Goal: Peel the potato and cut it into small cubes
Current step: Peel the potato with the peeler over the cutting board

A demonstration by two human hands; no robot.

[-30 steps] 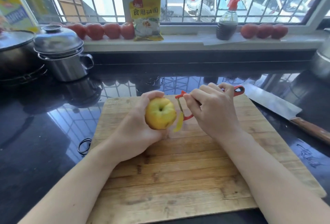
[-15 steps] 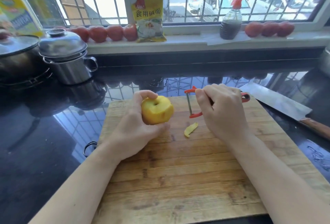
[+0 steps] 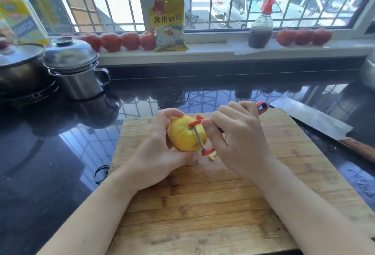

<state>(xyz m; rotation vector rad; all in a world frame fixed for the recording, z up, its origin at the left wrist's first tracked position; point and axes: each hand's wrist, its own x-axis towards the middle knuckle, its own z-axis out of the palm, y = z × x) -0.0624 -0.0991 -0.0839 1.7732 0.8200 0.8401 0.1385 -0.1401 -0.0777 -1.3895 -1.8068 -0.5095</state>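
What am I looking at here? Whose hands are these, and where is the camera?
There is no machine here. These are a person's two bare hands, and the camera sits on the person's head and looks down, so you see what they see. The left hand holds a yellow potato above a wooden cutting board. The right hand grips a red peeler with its blade laid against the potato. A small scrap of peel lies on the board. To the right, on the dark counter, lies a big knife. At the left stands a steel pot, and tomatoes line the windowsill.
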